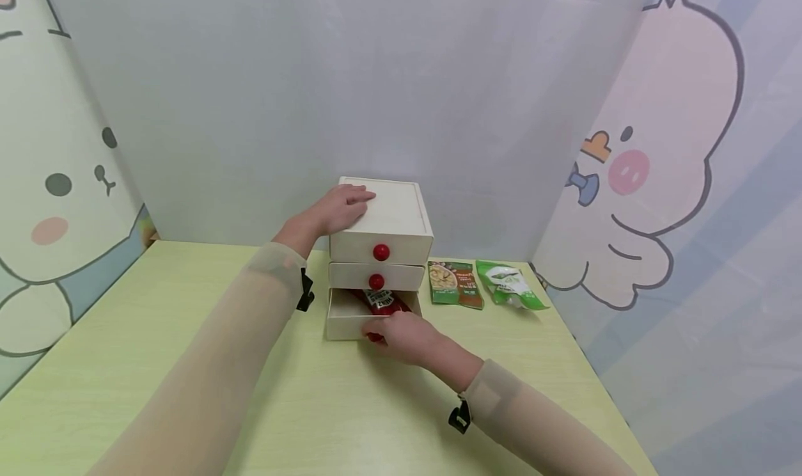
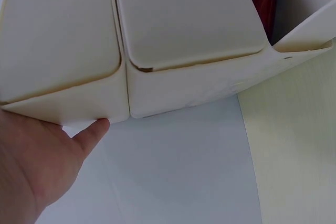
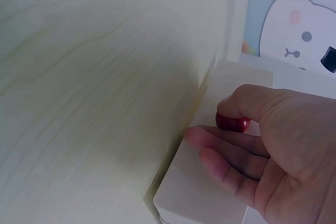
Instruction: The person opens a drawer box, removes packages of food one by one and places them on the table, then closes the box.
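Note:
A white drawer cabinet (image 1: 395, 211) with red knobs stands at the far side of the table. Its bottom drawer (image 1: 343, 327) is pulled out, and a red Heinz packet (image 1: 383, 300) lies inside. My right hand (image 1: 407, 337) pinches that drawer's red knob (image 3: 232, 123) between thumb and fingers, as the right wrist view shows. On the cabinet's top and left side rests my left hand (image 1: 338, 208), its fingers extended. In the left wrist view the left hand (image 2: 42, 156) touches the cabinet's side edge. The upper two drawers are closed.
Right of the cabinet lie a brown and green food packet (image 1: 455, 284) and a green and white packet (image 1: 510, 285). The pale yellow-green table (image 1: 301, 406) runs back to a grey curtain (image 1: 263, 114). Cartoon-printed curtains hang at both sides.

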Demonstrator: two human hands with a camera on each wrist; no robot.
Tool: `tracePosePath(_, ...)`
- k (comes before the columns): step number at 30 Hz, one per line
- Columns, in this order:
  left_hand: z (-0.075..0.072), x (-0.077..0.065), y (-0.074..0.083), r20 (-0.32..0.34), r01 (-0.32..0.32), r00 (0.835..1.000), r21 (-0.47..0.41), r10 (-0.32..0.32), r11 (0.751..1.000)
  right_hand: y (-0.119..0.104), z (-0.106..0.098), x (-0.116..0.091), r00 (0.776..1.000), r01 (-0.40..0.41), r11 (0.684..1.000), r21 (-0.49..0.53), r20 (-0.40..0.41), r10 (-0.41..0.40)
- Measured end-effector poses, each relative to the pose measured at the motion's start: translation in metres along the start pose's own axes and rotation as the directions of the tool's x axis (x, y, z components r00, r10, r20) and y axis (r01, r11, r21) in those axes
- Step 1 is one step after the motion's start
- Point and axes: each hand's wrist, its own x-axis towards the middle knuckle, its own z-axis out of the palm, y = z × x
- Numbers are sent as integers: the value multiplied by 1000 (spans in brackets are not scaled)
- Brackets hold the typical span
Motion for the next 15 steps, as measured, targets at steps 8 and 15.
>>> tracePosePath(8, -1, -1, 3, 0, 6, 1000, 1, -6, 1000, -2, -4, -4, 1000, 21, 1000, 20, -11, -21)
tracePosePath(15, -2, -3, 3, 3, 7, 1000, 7, -7, 1000, -6, -4, -8, 999, 32, 999, -2, -12, -32)
